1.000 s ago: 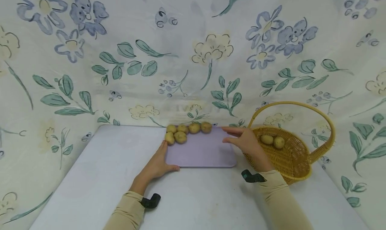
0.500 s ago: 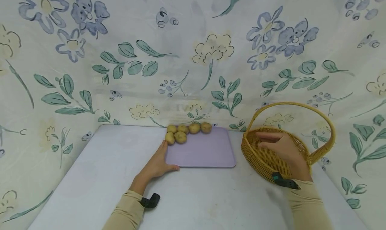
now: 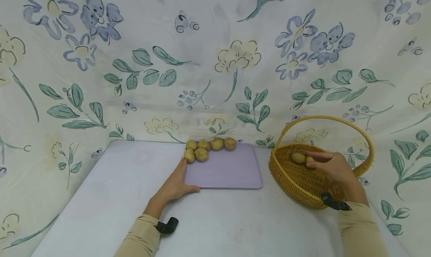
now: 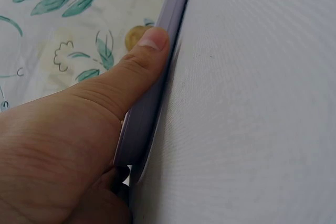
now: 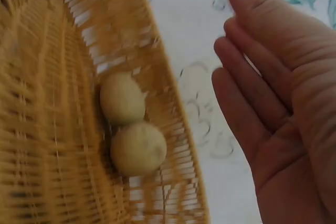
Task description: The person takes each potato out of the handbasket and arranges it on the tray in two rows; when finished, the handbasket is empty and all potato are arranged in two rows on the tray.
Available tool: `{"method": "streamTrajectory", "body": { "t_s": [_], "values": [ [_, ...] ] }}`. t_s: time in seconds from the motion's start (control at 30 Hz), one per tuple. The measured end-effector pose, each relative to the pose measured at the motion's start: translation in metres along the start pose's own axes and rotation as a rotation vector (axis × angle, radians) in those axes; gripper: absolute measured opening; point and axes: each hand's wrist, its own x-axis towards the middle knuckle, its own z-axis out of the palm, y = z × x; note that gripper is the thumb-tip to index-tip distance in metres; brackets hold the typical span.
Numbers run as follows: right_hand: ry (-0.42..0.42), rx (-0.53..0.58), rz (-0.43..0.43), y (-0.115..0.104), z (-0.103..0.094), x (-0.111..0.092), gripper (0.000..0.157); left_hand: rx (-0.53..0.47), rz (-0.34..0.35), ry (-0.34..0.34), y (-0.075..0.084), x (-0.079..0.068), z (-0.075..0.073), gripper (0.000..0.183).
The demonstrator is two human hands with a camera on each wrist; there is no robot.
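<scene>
My left hand [image 3: 173,186] rests at the near left corner of a lilac tray [image 3: 232,171], straight fingers along its left side and thumb on the front edge. In the left wrist view the thumb lies against the tray's rim [image 4: 144,114]. Several potatoes [image 3: 201,154] sit in the tray's far left part and along its back edge. My right hand [image 3: 338,169] is over the wicker basket [image 3: 296,187], fingers extended, holding nothing. Two potatoes lie side by side in the basket; the right wrist view shows both, one potato [image 5: 122,98] touching the other potato [image 5: 138,149].
The basket's tall arched handle [image 3: 323,117] rises above the right hand's area. A floral cloth [image 3: 202,92] hangs behind the white table [image 3: 215,227]. The table surface extends left of the tray and in front of it.
My right hand has moved rightward from beside the tray, across the basket, to its right part above the potatoes. The left hand, tray and potatoes on it have stayed put.
</scene>
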Motion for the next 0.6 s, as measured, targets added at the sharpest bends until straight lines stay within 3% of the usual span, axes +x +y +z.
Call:
{"method": "streamTrajectory", "body": {
  "t_s": [0.13,0.4,0.6],
  "values": [
    [-0.012,-0.061,0.016,0.008,-0.002,0.007,0.076,-0.005,-0.001,0.0,-0.001,0.0,0.001,0.134],
    [-0.048,-0.26,-0.04,0.019,-0.008,0.026,0.07,0.005,0.002,0.001,-0.003,0.002,0.002,0.134],
    [-0.094,-0.239,-0.021,0.019,-0.01,0.037,0.072,-0.004,0.001,0.003,-0.001,0.002,0.001,0.134]
  ]
}}
